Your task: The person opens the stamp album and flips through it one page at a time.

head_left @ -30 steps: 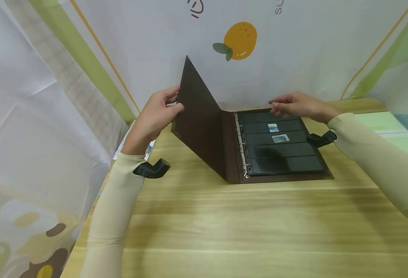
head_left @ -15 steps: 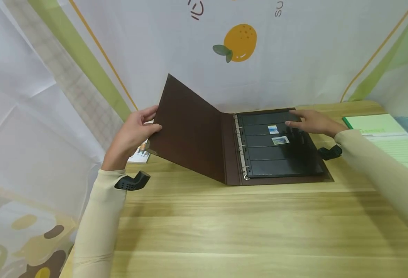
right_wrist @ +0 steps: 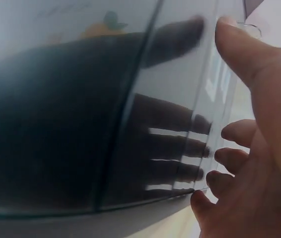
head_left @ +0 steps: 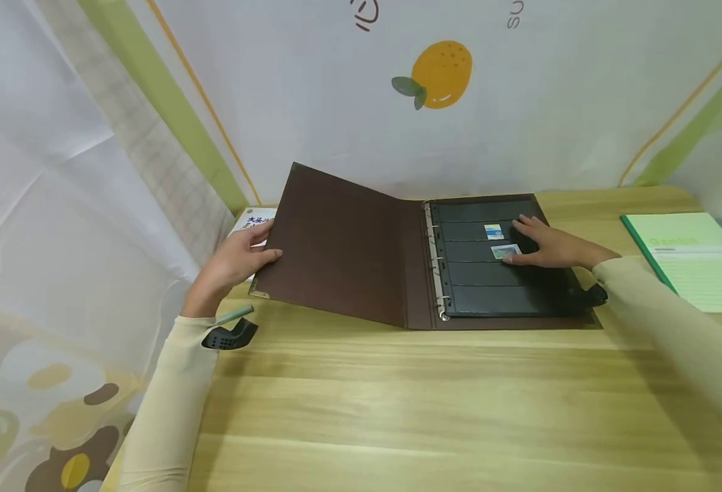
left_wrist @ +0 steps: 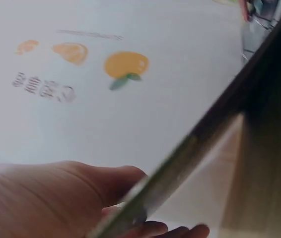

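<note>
A dark brown ring binder point(head_left: 336, 253) lies spread on the table, its front cover tilted up at the left. My left hand point(head_left: 228, 263) grips that cover's outer edge, thumb on the inner face and fingers behind; the left wrist view shows the cover edge point(left_wrist: 180, 168) between them. On the right, a black pocket page point(head_left: 496, 299) sits on the metal rings point(head_left: 439, 283), with two small stamp-like pictures point(head_left: 494, 232) in its pockets. Over the page's right part is my right hand point(head_left: 551, 247), fingers extended. In the right wrist view, the glossy page point(right_wrist: 175, 114) reflects those fingers; contact is unclear.
A light green notepad point(head_left: 699, 263) lies right of the binder. Partly behind the cover is a white booklet point(head_left: 255, 217). A thin green stick-like item point(head_left: 235, 314) lies near my left wrist. A fruit-printed curtain point(head_left: 336, 102) hangs behind the wooden table point(head_left: 410, 396).
My left hand has lowered the cover leftward, uncovering more of the booklet. My right hand has come down and nearer over the page, beside the lower stamp-like picture.
</note>
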### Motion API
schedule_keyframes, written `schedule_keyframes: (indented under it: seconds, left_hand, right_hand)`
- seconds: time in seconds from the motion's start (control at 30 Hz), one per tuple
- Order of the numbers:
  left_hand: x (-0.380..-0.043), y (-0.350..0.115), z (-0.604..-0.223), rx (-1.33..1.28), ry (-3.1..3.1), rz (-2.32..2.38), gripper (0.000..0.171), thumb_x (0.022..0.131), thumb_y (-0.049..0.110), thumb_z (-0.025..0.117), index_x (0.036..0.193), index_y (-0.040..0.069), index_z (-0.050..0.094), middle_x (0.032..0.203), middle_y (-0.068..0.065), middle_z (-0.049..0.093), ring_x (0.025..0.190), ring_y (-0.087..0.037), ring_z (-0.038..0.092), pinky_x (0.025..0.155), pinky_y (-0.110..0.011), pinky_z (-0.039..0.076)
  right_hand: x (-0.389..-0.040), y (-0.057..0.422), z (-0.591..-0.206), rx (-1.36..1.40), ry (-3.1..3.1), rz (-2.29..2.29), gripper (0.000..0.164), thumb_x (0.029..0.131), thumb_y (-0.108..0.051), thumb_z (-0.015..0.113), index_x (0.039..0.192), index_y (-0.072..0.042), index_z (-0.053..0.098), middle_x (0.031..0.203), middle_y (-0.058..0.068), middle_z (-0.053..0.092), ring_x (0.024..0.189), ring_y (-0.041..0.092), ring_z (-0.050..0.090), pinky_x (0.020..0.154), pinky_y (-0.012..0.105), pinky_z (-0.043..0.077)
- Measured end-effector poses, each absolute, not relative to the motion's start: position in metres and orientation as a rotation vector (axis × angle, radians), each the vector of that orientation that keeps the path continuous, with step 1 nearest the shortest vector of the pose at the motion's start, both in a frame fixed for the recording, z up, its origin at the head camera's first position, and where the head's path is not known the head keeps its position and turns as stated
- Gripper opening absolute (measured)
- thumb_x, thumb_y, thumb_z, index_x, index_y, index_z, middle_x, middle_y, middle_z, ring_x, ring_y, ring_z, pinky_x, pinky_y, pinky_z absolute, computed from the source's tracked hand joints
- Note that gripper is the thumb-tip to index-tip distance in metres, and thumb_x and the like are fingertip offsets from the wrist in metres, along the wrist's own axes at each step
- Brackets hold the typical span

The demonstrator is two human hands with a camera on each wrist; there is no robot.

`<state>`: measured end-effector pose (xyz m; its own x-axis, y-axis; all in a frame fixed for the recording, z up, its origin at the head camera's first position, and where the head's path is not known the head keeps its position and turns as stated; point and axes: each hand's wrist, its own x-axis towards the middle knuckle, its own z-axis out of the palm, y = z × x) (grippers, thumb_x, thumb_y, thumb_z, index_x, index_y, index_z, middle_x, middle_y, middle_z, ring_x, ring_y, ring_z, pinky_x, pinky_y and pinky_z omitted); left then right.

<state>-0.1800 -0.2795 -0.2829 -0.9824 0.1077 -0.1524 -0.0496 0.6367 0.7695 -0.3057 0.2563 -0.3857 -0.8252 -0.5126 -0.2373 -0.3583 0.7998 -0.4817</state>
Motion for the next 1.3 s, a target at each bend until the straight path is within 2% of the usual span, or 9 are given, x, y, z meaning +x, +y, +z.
schedule_keyframes:
  seconds: [0.1,0.23,0.37,0.6,0.77,0.87,0.97,1.17,1.3]
  left_hand:
    - [-0.184,-0.281,-0.295,0.065,2.729,1.124,0.068,0.103,0.014,0.055,0.162,0.012,0.021,0.161,-0.015,0.038,0.14,-0.032,0.05,0.099,-0.035,0.053]
    - [-0.188,-0.281,-0.307,0.078,2.835,0.839,0.069,0.105,0.024,0.053,0.162,0.008,0.017,0.161,-0.02,0.036,0.144,-0.037,0.043,0.115,-0.052,0.038]
    - [-0.191,-0.279,-0.318,0.063,2.87,0.667,0.072,0.106,0.031,0.05,0.161,0.001,0.014,0.162,-0.026,0.029,0.149,-0.042,0.033,0.118,-0.056,0.033]
    - [-0.193,-0.27,-0.338,0.065,2.878,0.57,0.089,0.102,0.05,0.054,0.159,-0.007,0.015,0.157,-0.032,0.035,0.144,-0.047,0.039,0.115,-0.058,0.036]
    - [-0.193,-0.259,-0.347,0.03,2.859,0.432,0.108,0.097,0.057,0.059,0.158,-0.012,0.003,0.166,-0.033,0.007,0.155,-0.046,0.011,0.123,-0.065,0.012]
    - [-0.192,-0.251,-0.35,0.02,2.882,0.359,0.108,0.096,0.056,0.062,0.158,-0.011,0.005,0.166,-0.032,0.004,0.156,-0.044,0.004,0.12,-0.071,0.003]
    - [-0.191,-0.241,-0.355,0.09,2.928,0.302,0.097,0.096,0.048,0.065,0.159,-0.007,0.015,0.166,-0.03,0.006,0.156,-0.045,0.006,0.119,-0.072,0.006]
    - [-0.189,-0.219,-0.356,0.306,2.93,0.243,0.068,0.1,0.021,0.064,0.157,0.001,0.032,0.163,-0.033,0.018,0.151,-0.052,0.019,0.117,-0.061,0.031]
    - [-0.191,-0.212,-0.356,0.334,2.852,0.207,0.058,0.106,0.024,0.053,0.156,0.0,0.035,0.16,-0.035,0.022,0.148,-0.054,0.023,0.117,-0.058,0.034]
  right_hand:
    - [-0.303,0.263,-0.389,-0.63,2.626,-0.584,0.103,0.093,-0.045,0.07,0.158,0.01,0.011,0.165,0.034,0.001,0.152,0.053,-0.004,0.115,0.075,0.011]
    - [-0.301,0.268,-0.39,-0.591,2.621,-0.561,0.104,0.093,-0.047,0.069,0.158,0.009,0.01,0.165,0.033,0.0,0.152,0.054,-0.004,0.115,0.075,0.011]
    - [-0.301,0.269,-0.386,-0.575,2.616,-0.548,0.105,0.093,-0.049,0.068,0.158,0.009,0.009,0.165,0.033,-0.001,0.152,0.054,-0.005,0.115,0.075,0.01]
    - [-0.297,0.27,-0.382,-0.574,2.611,-0.562,0.105,0.093,-0.047,0.069,0.158,0.01,0.009,0.165,0.034,-0.001,0.152,0.054,-0.006,0.116,0.074,0.009]
    - [-0.294,0.274,-0.383,-0.557,2.609,-0.565,0.105,0.093,-0.047,0.068,0.158,0.01,0.009,0.165,0.033,-0.002,0.152,0.053,-0.007,0.115,0.075,0.009]
    - [-0.294,0.276,-0.383,-0.548,2.612,-0.559,0.105,0.093,-0.048,0.068,0.158,0.009,0.008,0.165,0.033,-0.003,0.152,0.053,-0.007,0.115,0.075,0.009]
    - [-0.293,0.277,-0.383,-0.548,2.615,-0.563,0.105,0.093,-0.048,0.068,0.158,0.009,0.008,0.165,0.033,-0.003,0.153,0.052,-0.007,0.115,0.075,0.008]
    - [-0.291,0.277,-0.384,-0.545,2.617,-0.571,0.105,0.093,-0.048,0.068,0.159,0.009,0.008,0.165,0.032,-0.003,0.153,0.052,-0.008,0.116,0.074,0.008]
    - [-0.289,0.278,-0.385,-0.534,2.614,-0.579,0.106,0.093,-0.048,0.068,0.159,0.008,0.007,0.166,0.032,-0.004,0.153,0.051,-0.009,0.116,0.074,0.008]
